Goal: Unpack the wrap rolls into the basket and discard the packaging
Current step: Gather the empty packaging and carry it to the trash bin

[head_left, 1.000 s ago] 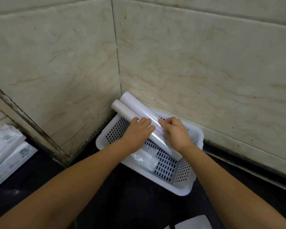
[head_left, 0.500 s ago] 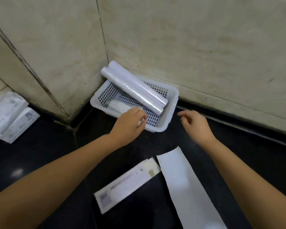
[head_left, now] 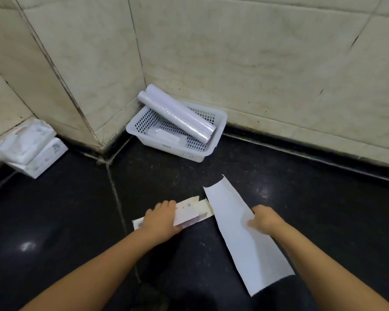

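Two white wrap rolls [head_left: 177,114] lie side by side, slanting out over the back rim of a white perforated basket [head_left: 180,151] in the wall corner. A small clear packet [head_left: 164,136] lies on the basket's bottom. On the dark counter in front, my left hand [head_left: 161,221] presses down on a flattened printed carton [head_left: 189,213], fingers curled over its edge. My right hand [head_left: 263,219] grips the right edge of a long white paper sheet [head_left: 240,234] that lies beside the carton.
Tiled walls meet in a corner right behind the basket. A stack of white packaged goods [head_left: 29,147] sits at the far left against the wall. A grout seam [head_left: 119,212] runs down the dark counter left of my left hand.
Both hands left the rolls in the basket and drew back toward me. The left hand came down on the carton, and the right hand took hold of the paper sheet.
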{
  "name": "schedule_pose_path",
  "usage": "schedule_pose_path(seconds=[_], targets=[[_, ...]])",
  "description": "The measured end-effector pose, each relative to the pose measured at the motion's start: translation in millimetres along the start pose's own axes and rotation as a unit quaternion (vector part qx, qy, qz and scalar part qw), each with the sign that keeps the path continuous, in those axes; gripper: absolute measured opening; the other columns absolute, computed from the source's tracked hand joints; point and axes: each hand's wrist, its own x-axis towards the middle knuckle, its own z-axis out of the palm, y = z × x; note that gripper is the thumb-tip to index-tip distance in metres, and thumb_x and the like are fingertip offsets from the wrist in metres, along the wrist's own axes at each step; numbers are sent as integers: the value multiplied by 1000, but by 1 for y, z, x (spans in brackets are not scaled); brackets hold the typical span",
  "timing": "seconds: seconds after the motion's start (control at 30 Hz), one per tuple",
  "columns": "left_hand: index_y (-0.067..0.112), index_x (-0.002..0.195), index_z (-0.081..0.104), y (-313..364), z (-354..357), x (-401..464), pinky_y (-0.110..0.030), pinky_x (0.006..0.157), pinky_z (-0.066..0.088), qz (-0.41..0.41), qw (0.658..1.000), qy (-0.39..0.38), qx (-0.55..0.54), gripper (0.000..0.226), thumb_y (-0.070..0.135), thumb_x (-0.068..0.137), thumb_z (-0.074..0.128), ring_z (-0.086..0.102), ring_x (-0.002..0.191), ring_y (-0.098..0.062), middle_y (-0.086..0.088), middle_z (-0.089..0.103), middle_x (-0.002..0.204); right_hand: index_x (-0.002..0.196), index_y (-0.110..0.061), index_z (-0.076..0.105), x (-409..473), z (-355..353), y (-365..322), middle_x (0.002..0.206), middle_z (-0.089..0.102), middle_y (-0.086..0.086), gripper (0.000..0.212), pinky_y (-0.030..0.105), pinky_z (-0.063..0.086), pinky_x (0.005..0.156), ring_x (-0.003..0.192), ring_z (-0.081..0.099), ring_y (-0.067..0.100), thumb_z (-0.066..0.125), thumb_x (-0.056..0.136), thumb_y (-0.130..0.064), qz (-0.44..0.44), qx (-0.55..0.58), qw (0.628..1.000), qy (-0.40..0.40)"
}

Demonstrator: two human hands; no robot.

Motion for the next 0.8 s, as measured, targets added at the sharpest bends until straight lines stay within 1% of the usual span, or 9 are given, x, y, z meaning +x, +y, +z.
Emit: schedule_pose_path(seconds=[0.07, 0.1, 0.17, 0.3, 0.4, 0.5, 0.63, 0.73, 0.8], targets=[[20, 108, 45, 5, -21, 3, -37, 79, 45, 2, 998, -6, -65, 62, 71, 72, 53, 55, 100, -22, -1, 54, 113, 115, -7, 60, -9, -15, 4, 116, 64, 12, 29, 35, 54, 83, 101, 63, 29, 51, 89, -16, 0, 22, 999, 26], [19, 106, 46, 8, -34, 7, -37, 79, 48, 13, 996, 1, -86, 57, 64, 73, 57, 56, 97, -21, -1, 56, 113, 114, -9, 59, -16, -24, 8, 116, 64, 13, 28, 34, 55, 79, 100, 63, 29, 48, 89, -15, -1, 38, 998, 49], [18, 114, 47, 19, -63, 17, -36, 81, 51, 54, 991, 20, -117, 54, 50, 73, 64, 57, 97, -19, -2, 57, 116, 109, -10, 59, -31, -46, 18, 113, 65, 14, 25, 34, 53, 76, 99, 63, 31, 44, 88, -12, 0, 70, 991, 118], [21, 127, 46, 62, -102, 28, -34, 85, 48, 173, 960, 33, -217, 64, 49, 73, 67, 57, 106, -17, 3, 57, 122, 97, -13, 65, -81, -68, 45, 100, 68, 12, 29, 35, 53, 70, 89, 64, 29, 39, 87, -6, 26, 180, 958, 224], [21, 118, 43, 110, -104, 23, -23, 61, 39, 227, 952, 9, -203, 59, 53, 73, 65, 52, 80, -7, 7, 52, 103, 82, -23, 65, -127, -58, 75, 85, 65, 5, 35, 25, 46, 48, 71, 61, 20, 35, 85, -5, 59, 260, 926, 267], [22, 111, 43, 167, -89, 3, -21, 55, 34, 289, 939, -34, -186, 54, 53, 73, 65, 49, 73, -2, 8, 51, 96, 80, -25, 66, -182, -30, 117, 75, 62, 1, 42, 19, 40, 35, 60, 58, 15, 32, 82, -2, 123, 320, 894, 289], [24, 104, 40, 252, -51, -49, -22, 55, 37, 362, 914, -107, -145, 50, 53, 73, 66, 52, 77, -4, 11, 51, 90, 70, -27, 62, -275, 28, 186, 69, 59, 0, 43, 16, 39, 31, 57, 56, 13, 29, 80, 1, 236, 382, 835, 317], [24, 105, 40, 320, -15, -109, -21, 55, 38, 437, 878, -167, -103, 49, 52, 74, 66, 54, 78, -5, 13, 51, 89, 86, -21, 64, -358, 85, 235, 81, 62, 7, 42, 21, 45, 31, 60, 59, 17, 29, 83, 4, 326, 430, 771, 339], [21, 107, 43, 364, 16, -162, -22, 57, 40, 484, 847, -206, -78, 49, 50, 75, 67, 55, 81, -6, 8, 55, 94, 95, -14, 67, -419, 132, 261, 87, 63, 13, 43, 22, 47, 31, 60, 60, 21, 30, 83, 6, 378, 456, 721, 358]])
